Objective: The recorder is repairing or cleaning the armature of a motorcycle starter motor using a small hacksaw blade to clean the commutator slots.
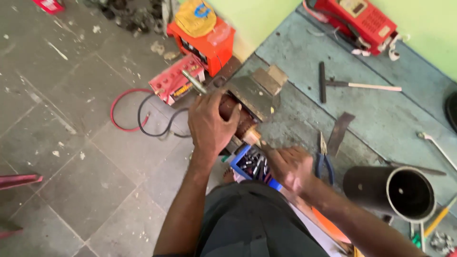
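Observation:
My left hand (209, 124) grips a copper-wound motor core (240, 119) clamped in a grey metal bench vise (252, 93) at the corner of the blue workbench (381, 114). A metal vise handle (193, 81) sticks out to the upper left. My right hand (290, 166) is blurred, just right of a blue box of small tools (250, 164); whether it holds anything I cannot tell. Blue-handled pliers (324, 159) lie beside that hand.
A red battery (176, 83) with red and black cables sits on the grey tiled floor, behind it an orange box (204, 43) with a yellow lid. On the bench lie a hammer (352, 85), a metal strip (340, 131), a black pipe (395, 190) and a red charger (362, 19).

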